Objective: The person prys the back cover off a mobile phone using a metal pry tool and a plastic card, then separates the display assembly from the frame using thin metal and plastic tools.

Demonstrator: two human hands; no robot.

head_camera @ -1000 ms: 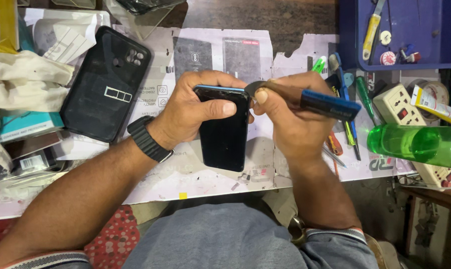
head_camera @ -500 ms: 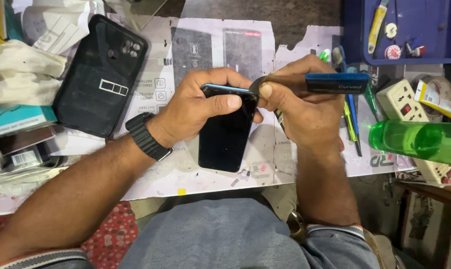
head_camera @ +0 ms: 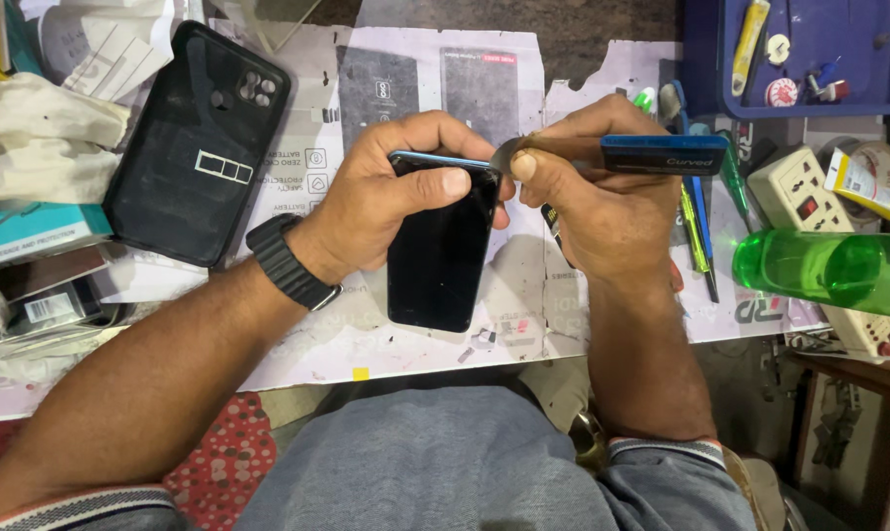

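Cluttered with printed paper sheets (head_camera: pixel 582 295), the workbench holds a black phone back cover (head_camera: pixel 194 147) at the left, a blue plastic tray (head_camera: pixel 808 59) of small parts at the top right, a white power strip (head_camera: pixel 818 226) and a green translucent plastic bottle (head_camera: pixel 828 270) lying on its side. Over the sheets, the left hand (head_camera: pixel 386 202) grips a black glossy smartphone (head_camera: pixel 440 246) around its upper end, thumb pressed flat on the glass, seemingly to steady it. The right hand (head_camera: pixel 602 202) is closed around a blue-handled metal prying tool (head_camera: pixel 612 154), its thin tip meeting the phone's top right corner, apparently to work into the seam. Both wrists angle inward, and a black wristwatch (head_camera: pixel 289 264) sits on the left one.
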